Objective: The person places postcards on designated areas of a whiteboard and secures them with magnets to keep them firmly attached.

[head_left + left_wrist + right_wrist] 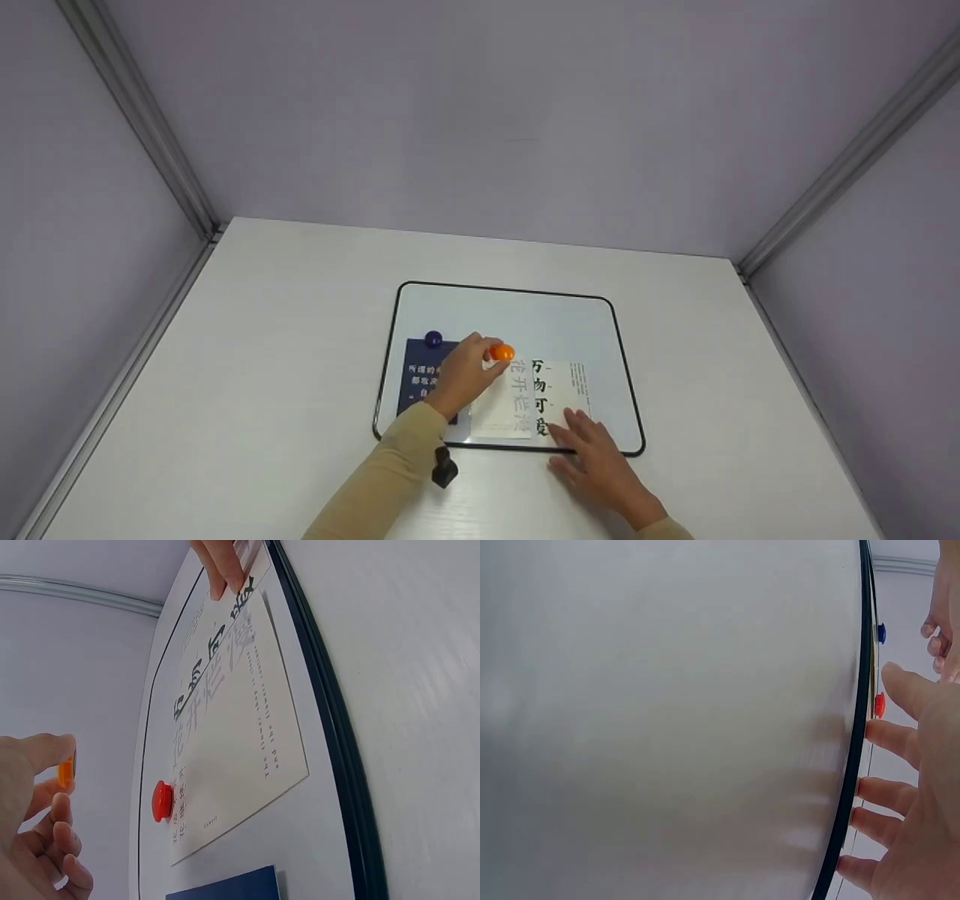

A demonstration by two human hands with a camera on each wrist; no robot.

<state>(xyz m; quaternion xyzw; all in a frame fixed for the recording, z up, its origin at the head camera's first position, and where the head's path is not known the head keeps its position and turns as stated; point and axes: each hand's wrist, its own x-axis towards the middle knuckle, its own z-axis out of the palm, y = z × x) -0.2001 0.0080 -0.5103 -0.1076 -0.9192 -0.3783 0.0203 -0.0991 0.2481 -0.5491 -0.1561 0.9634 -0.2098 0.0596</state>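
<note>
My left hand (463, 373) pinches an orange round magnet (505, 352) between thumb and finger, above the upper edge of the middle card. In the left wrist view this orange magnet (67, 772) is held off the board. A red magnet (161, 801) sits at the edge of the cream middle card (247, 757); in the head view my hand mostly hides it. My right hand (596, 459) has its fingers spread, with fingertips on the lower part of the right card (566, 382), which bears large dark characters. The middle card overlaps that card's left side.
A whiteboard (510, 311) with a black rim lies on the white table (262, 360). On its left, a dark blue card (420, 356) has a dark blue magnet (433, 339) at its top edge. Grey walls (480, 112) stand behind and at both sides.
</note>
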